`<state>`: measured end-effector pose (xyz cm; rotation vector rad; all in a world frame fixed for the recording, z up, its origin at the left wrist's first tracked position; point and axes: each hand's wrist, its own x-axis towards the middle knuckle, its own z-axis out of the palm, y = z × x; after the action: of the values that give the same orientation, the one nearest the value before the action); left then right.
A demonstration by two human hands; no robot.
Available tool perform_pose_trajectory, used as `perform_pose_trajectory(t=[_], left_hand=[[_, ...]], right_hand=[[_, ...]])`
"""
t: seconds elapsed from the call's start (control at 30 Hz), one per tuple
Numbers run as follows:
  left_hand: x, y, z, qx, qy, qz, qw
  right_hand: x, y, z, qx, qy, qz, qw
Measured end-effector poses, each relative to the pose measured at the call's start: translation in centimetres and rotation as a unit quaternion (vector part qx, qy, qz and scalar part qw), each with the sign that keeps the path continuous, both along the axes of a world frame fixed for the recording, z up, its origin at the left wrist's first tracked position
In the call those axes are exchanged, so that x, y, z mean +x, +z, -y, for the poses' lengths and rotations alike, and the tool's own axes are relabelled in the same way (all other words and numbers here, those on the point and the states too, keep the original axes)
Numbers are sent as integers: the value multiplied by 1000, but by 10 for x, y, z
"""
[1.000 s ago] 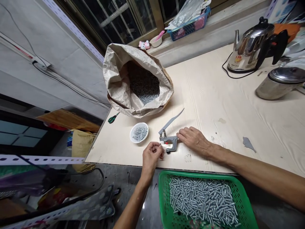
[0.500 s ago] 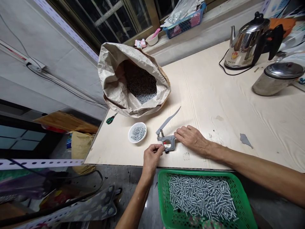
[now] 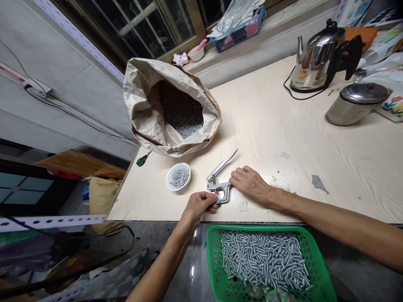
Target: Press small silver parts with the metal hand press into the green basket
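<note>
Grey snap-fastener pliers (image 3: 227, 193) rest on the table near its front edge, with a spring under the raised long handle and a red bit in the jaw. My right hand (image 3: 250, 181) is closed around the rear end of the pliers. At the jaw, my left hand (image 3: 201, 204) pinches with thumb and fingers. Whatever small thing lies between those fingertips is hidden. Left of the pliers stands a white bowl (image 3: 168, 176) of small metal screw-like pieces. A green basket (image 3: 215, 268) below the table edge holds a heap of similar silver pieces.
Behind the bowl a woven sack (image 3: 141, 94) stands open, with metal pieces inside. Green-handled scissors (image 3: 142, 160) lie at the table's left edge. A steel kettle (image 3: 317, 58) and a lidded metal pot (image 3: 349, 107) stand at the back right.
The pliers' long handle has tilted lower. My left hand has turned slightly at the jaw, its forearm swinging left. My right hand keeps its hold. The whole view has shifted a little.
</note>
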<state>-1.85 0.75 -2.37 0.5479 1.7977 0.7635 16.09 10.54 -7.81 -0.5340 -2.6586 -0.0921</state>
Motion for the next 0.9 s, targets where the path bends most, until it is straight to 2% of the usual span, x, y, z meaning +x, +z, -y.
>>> perform_pose_trajectory(t=[0.2,0.4,0.53,0.63,0.73,0.8,0.9], left_hand=[[1,8,-4,-61,-22,-12,998],[4,10,-5,-87,-34,-3,996],[6,14,-6,-103,-32,5,994],[10,21,-8,-137,-17,2,990],[17,26,-8,-155,-9,-7,988],[23,25,-4,-135,-16,-19,991],[31,18,11,-50,-69,-91,992]], right_hand=[[0,-5,6,-61,4,5,998],[3,11,-3,-118,-2,12,993],[-7,17,-25,-75,-37,35,996],[-18,12,-42,-34,-43,77,996],[-25,4,-52,-34,-33,98,994],[-27,-1,-55,-41,-30,96,994],[-26,-4,-55,-43,-31,85,995]])
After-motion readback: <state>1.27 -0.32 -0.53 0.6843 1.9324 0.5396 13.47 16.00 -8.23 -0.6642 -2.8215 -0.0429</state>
